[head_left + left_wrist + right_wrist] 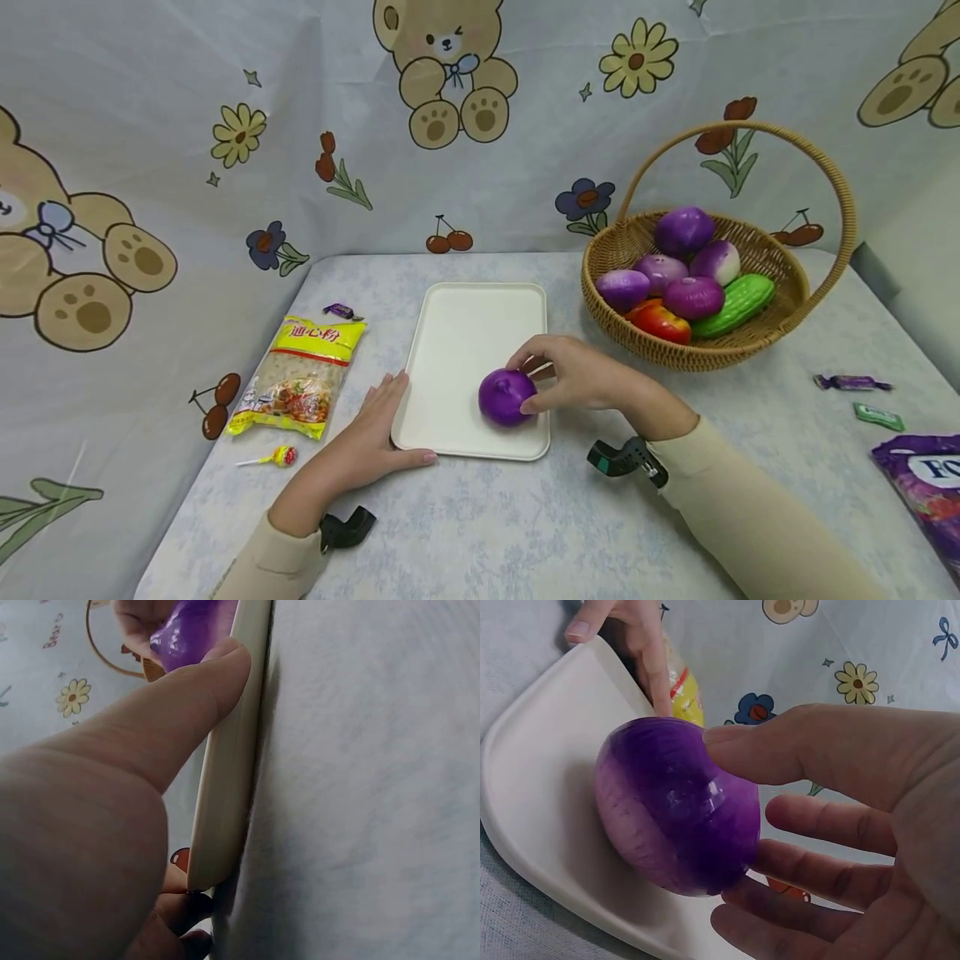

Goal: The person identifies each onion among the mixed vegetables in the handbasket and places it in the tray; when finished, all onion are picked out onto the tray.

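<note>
A purple onion (506, 398) stands at the front right of a white tray (465, 333). Around its right side curve the thumb and fingers of my right hand (581, 379); the right wrist view shows the thumb (757, 754) on the onion (679, 806) and fingertips at its far side. My left hand (367, 437) lies along the tray's front left corner, fingers stretched out on the left side and thumb by the front edge. In the left wrist view that thumb (187, 697) lies against the tray's rim (225, 802).
A wicker basket (690, 358) with a tall handle holds several onions, a green cucumber (738, 307) and a red fruit (660, 322). To the left lie a pasta bag (300, 375), a lollipop (281, 456) and a wrapped candy (342, 312). Candies (853, 382) and a purple bag (922, 492) lie right.
</note>
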### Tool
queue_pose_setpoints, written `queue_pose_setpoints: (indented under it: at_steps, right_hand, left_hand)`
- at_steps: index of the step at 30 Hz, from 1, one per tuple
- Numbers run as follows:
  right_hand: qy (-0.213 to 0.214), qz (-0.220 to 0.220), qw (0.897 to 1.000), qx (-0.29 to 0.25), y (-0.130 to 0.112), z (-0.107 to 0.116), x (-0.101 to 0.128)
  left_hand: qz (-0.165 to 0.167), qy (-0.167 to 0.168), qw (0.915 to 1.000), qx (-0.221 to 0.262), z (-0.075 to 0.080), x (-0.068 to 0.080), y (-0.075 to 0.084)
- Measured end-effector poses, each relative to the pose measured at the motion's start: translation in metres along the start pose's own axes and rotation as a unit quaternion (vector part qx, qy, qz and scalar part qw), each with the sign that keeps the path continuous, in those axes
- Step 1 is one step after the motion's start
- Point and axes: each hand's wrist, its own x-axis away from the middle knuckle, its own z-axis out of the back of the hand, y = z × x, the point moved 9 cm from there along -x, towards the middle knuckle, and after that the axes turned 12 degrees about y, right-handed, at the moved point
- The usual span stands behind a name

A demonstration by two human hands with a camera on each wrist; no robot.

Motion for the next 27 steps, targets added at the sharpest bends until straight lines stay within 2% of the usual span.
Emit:
queue_pose_setpoints:
  at_steps: [15,21,27]
  right_hand:
    - [0.019,0.083,0.994,0.071,-0.032,0.013,0.009]
    - [0.04,0.083,0.994,0.066,-0.043,0.028,0.012]
    - [0.077,0.068,0.992,0.069,-0.049,0.055,0.01]
  left_hand:
    - [0.007,-0.006,1.0,-0.002,-0.001,0.0,0.001]
    - [0.007,-0.007,0.9999,-0.002,0.0,0.0,0.002]
    - [0.004,-0.005,1.0,-0.002,-0.001,0.0,0.001]
